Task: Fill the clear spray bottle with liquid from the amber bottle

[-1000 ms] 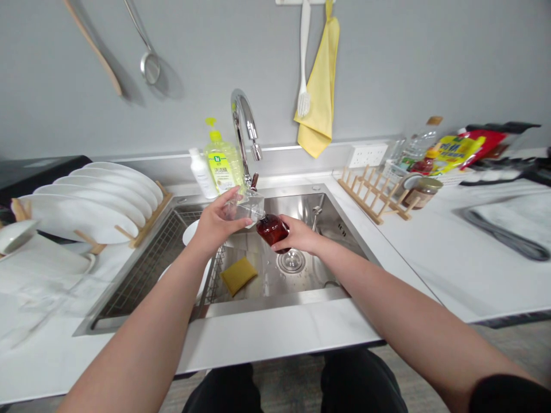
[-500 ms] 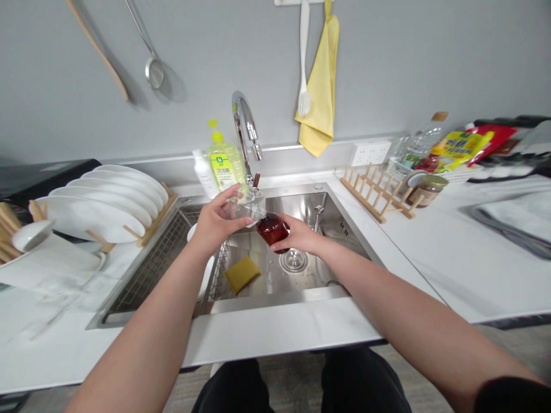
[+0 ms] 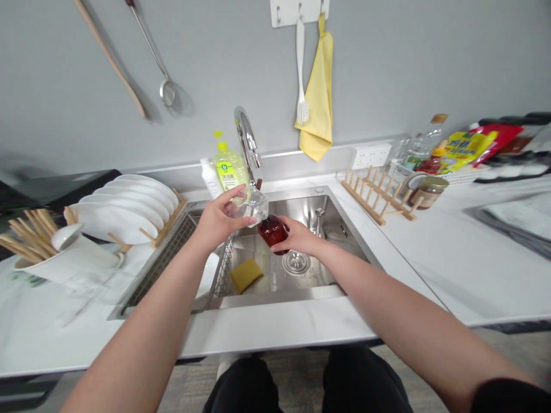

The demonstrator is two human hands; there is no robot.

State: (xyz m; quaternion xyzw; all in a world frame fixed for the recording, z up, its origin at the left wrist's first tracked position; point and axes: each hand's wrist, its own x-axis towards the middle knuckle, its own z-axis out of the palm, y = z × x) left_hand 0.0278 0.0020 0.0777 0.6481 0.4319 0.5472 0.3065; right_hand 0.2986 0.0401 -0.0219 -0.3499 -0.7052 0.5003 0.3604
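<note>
Amber bottle (image 3: 272,230) in right hand (image 3: 298,237), clear container (image 3: 255,205) in left hand (image 3: 218,220), above open sink (image 3: 336,229).

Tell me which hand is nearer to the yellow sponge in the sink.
Left. The left hand holds a clear cup above and just left of the sponge; the right hand holds a brown bottle farther right, over the drain.

Amber bottle (image 3: 272,230): lower part covered by the right hand (image 3: 297,237).
Clear cup (image 3: 253,205): near side hidden behind the left hand (image 3: 220,219).
Packets (image 3: 473,144) far right of the hands: print too small to read.
Chopsticks (image 3: 26,229) far left: blurred.
</note>
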